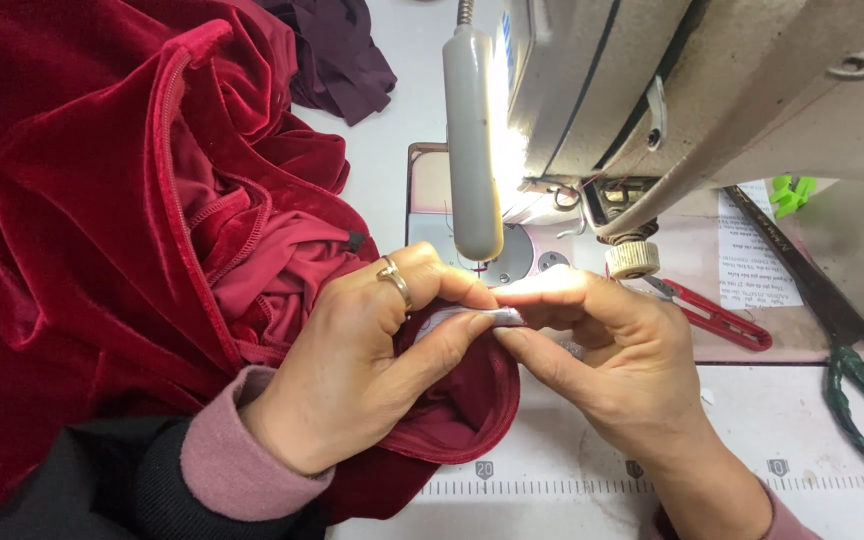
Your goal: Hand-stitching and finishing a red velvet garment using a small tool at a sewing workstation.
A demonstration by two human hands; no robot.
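**Pinching a small pale piece at the needle plate**

White and pale, the sewing table [572,420] carries a printed ruler strip along its near edge, just below both wrists. From the head camera, an industrial sewing machine [712,90] stands beyond the hands, with a bright lamp [474,140] lighting the fingers from above.

The left hand [352,370], with a ring, is closed on a small pale fabric piece [472,320] and on the edge of the red velvet garment [82,250]. The right hand [602,350] closes its thumb and forefinger on the other end of the same piece, so the fingertips of both hands nearly touch.

I judge that the fold should be kept flat and tight between both thumbs, with its edge level with the velvet hem, and that the heavy velvet left of the left hand should not drag.

Red thread snips [717,318] lie just right of the right hand; large scissors with green-wrapped handles [852,350] lie further right. A dark purple cloth [337,55] rests far beyond the left hand.
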